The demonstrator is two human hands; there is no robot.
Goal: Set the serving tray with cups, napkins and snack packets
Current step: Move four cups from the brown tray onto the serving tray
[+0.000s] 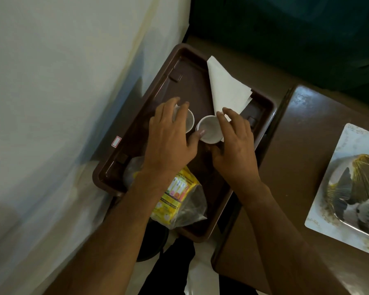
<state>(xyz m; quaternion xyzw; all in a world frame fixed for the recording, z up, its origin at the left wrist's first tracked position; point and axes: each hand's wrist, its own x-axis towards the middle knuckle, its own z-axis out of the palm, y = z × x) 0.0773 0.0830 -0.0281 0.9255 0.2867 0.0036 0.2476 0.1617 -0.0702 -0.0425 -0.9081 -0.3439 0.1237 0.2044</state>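
A brown plastic serving tray (185, 67) lies in front of me, by a white wall. Two small white cups stand upright side by side in its middle. My left hand (168, 141) wraps over the left cup (189, 122), its thumb touching the rim of the other. My right hand (234, 145) grips the right cup (210, 129) with fingers on its far rim. A white folded napkin (226, 88) lies at the tray's far right, partly over the rim. A yellow snack packet (177, 199) in clear wrap lies in the tray's near end, under my left wrist.
A brown wooden table (296, 158) stands to the right, carrying a white rectangular plate (332, 226) with a foil-wrapped item. Dark green fabric fills the far right. The white wall (51, 81) runs close along the tray's left side. My dark trouser leg shows below the tray.
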